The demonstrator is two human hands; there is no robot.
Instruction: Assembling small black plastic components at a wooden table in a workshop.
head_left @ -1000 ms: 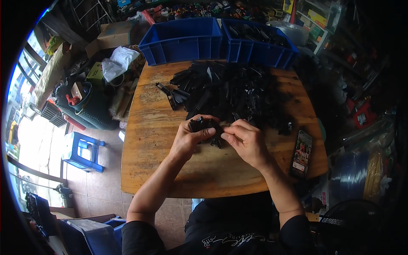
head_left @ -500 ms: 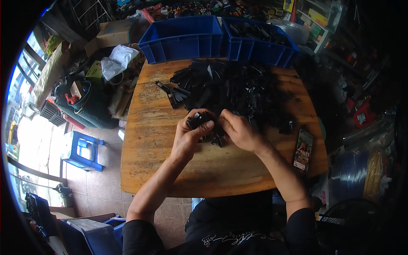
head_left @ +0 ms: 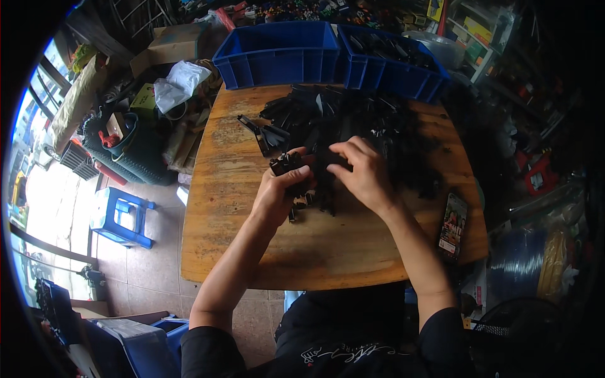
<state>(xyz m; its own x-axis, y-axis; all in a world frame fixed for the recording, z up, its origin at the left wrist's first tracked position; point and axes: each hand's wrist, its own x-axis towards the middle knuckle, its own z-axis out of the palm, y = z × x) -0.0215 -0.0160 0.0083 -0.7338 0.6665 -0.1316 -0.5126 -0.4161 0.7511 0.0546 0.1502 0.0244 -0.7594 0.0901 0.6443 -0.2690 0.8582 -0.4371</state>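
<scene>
My left hand is closed around a small bundle of black plastic pieces, its thumb lying across them. A short way to the right, my right hand hovers over the near part of the pile, thumb and fingers apart; nothing shows between them against the dark background. A large heap of thin black plastic pieces spreads over the far half of the wooden table. A few small black pieces lie just below the left hand.
Two blue crates stand at the table's far edge: the left crate, and the right crate with black pieces in it. A phone with a lit screen lies at the right edge. On the floor at left is a blue stool.
My right hand has drawn away from the left hand, up and to the right, and its fingers have spread. The left hand keeps its hold on the black pieces. The view has shifted slightly.
</scene>
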